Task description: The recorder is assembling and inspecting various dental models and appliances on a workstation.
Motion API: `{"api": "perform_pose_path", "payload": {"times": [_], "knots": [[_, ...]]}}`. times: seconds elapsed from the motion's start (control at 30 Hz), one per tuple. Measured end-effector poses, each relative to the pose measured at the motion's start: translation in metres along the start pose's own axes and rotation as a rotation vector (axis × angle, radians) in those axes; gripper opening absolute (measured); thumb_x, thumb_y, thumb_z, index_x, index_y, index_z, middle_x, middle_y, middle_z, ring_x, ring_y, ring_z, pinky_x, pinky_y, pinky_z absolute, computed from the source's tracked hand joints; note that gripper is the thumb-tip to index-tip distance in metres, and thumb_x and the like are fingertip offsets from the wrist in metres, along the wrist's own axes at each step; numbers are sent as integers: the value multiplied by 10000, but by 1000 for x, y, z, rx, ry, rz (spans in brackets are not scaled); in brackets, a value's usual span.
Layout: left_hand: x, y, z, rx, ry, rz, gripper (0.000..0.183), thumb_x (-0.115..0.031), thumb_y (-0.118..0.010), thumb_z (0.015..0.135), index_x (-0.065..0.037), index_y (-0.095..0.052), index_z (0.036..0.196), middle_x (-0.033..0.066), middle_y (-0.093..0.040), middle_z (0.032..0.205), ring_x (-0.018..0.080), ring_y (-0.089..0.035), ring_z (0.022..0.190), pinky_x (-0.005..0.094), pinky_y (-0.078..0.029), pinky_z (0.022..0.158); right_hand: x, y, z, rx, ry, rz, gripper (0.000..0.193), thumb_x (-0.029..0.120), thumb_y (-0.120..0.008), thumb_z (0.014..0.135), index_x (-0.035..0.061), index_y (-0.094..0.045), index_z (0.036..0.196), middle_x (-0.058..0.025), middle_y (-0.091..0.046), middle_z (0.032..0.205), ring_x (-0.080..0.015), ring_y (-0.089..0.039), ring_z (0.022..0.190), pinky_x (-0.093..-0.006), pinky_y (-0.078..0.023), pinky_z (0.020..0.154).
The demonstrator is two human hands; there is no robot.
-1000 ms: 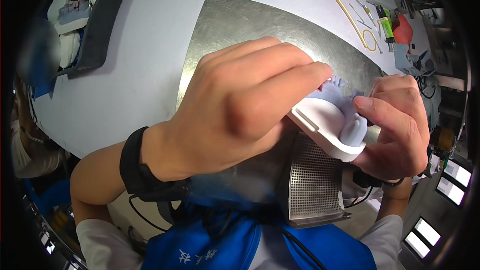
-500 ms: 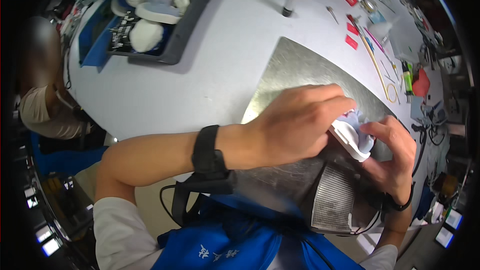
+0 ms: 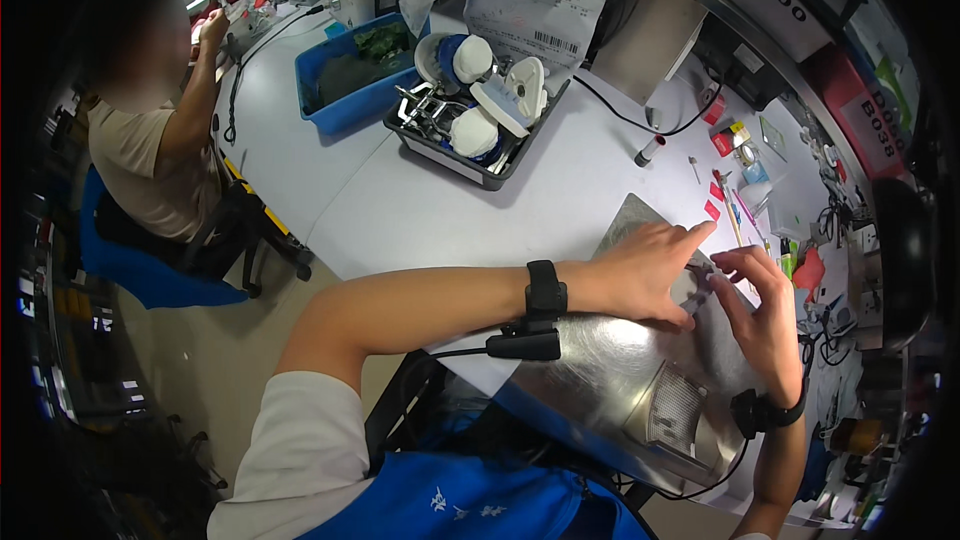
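Note:
A small dental cast [image 3: 692,290], pale with a grey part on it, is between my two hands above the steel plate [image 3: 585,345]. My left hand [image 3: 640,275] comes in from the left and closes around the cast's near side. Its index finger is stretched out, its thumb points down, and the other fingers are hidden. From the right, my right hand [image 3: 762,315] bends its thumb and fingers onto the grey part. Much of the cast is covered by my hands. Each wrist wears a black band.
A perforated metal grille [image 3: 672,412] is set in the plate's near part. Beyond stand a grey tray [image 3: 470,172] of dental models and metal frames and a blue bin [image 3: 325,120]. Brushes, red pieces [image 3: 712,210] and tools lie at right. A co-worker [image 3: 165,155] sits at left.
The view has swung up and left, bringing more of the bench and the co-worker into sight. My hands have closed in around the cast, hiding more of it, and my left index finger has straightened.

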State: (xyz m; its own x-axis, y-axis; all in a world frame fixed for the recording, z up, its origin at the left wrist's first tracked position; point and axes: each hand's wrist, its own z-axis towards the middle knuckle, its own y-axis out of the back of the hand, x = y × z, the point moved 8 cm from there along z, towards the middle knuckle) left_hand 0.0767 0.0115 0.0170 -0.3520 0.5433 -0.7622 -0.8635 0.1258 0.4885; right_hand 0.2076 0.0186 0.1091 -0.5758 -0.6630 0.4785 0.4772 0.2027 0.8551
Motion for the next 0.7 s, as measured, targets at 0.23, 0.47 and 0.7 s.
{"api": "perform_pose_path", "payload": {"times": [0.23, 0.47, 0.7], "knots": [[6, -13, 9, -14, 64, 27, 1217, -292, -932, 726, 70, -244, 1662, 291, -672, 1285, 474, -601, 1235, 551, -431, 1137, -15, -24, 21, 174, -19, -108, 180, 85, -787, 959, 12, -812, 1122, -134, -737, 996, -326, -733, 820, -415, -585, 759], [6, 0, 12, 70, 126, -9, 1234, -317, -951, 711, 71, -282, 1672, 283, -671, 1265, 443, -614, 1220, 518, -469, 1103, -14, -32, 17, 98, 127, -305, 188, 99, -766, 938, 60, -811, 1117, -91, -729, 963, -324, -734, 827, -452, -595, 720], [-3, -4, 12, 100, 99, 119, 1095, -355, -923, 750, -19, -401, 1652, 193, -657, 1280, 367, -606, 1272, 462, -448, 1150, 0, 19, 8, -150, 17, -122, 125, 99, -779, 950, 8, -797, 1035, -137, -744, 939, -354, -741, 821, -442, -585, 756]]}}
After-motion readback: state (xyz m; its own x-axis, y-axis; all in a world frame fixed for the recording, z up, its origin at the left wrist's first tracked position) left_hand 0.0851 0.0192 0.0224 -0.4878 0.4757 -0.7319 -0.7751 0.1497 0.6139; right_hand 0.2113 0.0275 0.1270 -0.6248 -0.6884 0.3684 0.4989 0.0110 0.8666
